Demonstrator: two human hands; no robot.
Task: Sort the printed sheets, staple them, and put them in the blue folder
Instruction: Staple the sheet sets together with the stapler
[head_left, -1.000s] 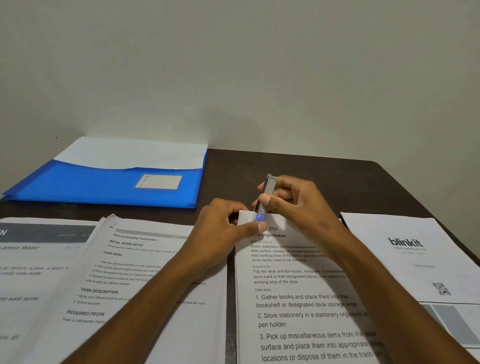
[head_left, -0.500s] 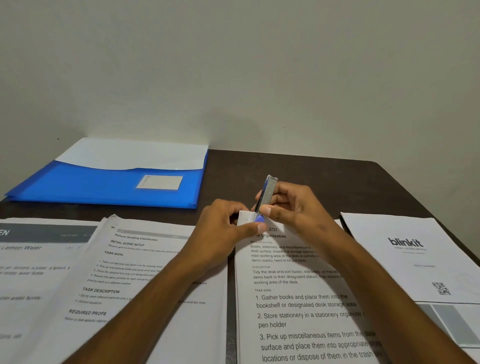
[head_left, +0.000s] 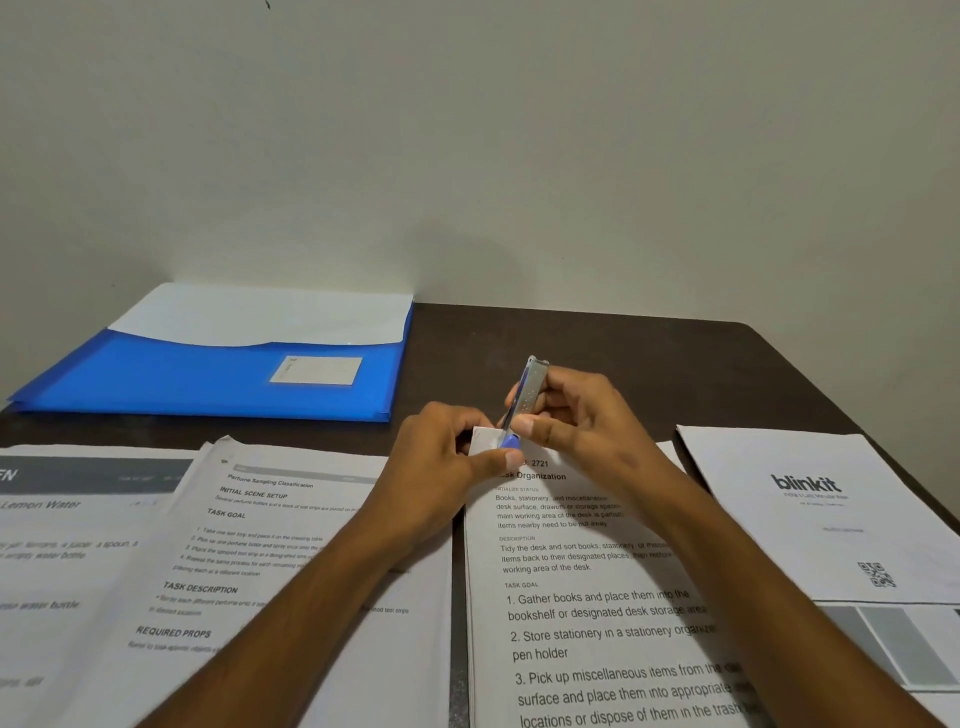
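Observation:
My right hand (head_left: 571, 421) grips a small metal stapler (head_left: 524, 400) with a blue tip, held tilted over the top left corner of the "Desk Organization" sheets (head_left: 597, 613). The stapler's tip sits on that lifted corner. My left hand (head_left: 441, 462) pinches the same corner between thumb and fingers. The blue folder (head_left: 208, 374) lies at the back left of the dark table, with white paper sticking out of its top.
A "Perfume Sampling" stack (head_left: 249, 571) lies left of my arms, with a "Lemon Water" sheet (head_left: 57, 545) further left. A "blinkit" sheet (head_left: 810, 509) lies at the right, near the table edge (head_left: 779, 364). The wall rises just behind the table.
Nothing has visibly moved apart from a very slight shift of the stapler in my right hand; both hands stay at the sheet's corner.

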